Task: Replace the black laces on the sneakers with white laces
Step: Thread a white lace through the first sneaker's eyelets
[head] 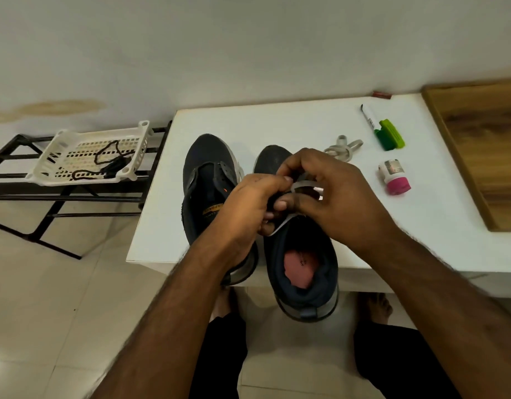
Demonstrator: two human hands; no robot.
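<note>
- Here, two dark sneakers sit side by side on the white table (277, 122); the right sneaker (303, 269) has its heel past the near edge, showing a pink insole.
- The left hand (248, 205) curls its fingers over that shoe's tongue area, pinching the white lace (301, 184).
- The right hand (326, 191) pinches the same lace just above the eyelets, fingers bent tightly.
- The left sneaker (208, 180) lies unlaced.
- A second white lace (342, 148) lies bundled beyond the shoes.
- The black laces (104, 162) rest in a white basket (64, 139) on a black rack (15, 180).
- A marker (370, 118), a green clip (390, 135) and a pink-capped bottle (394, 177) lie at right.
</note>
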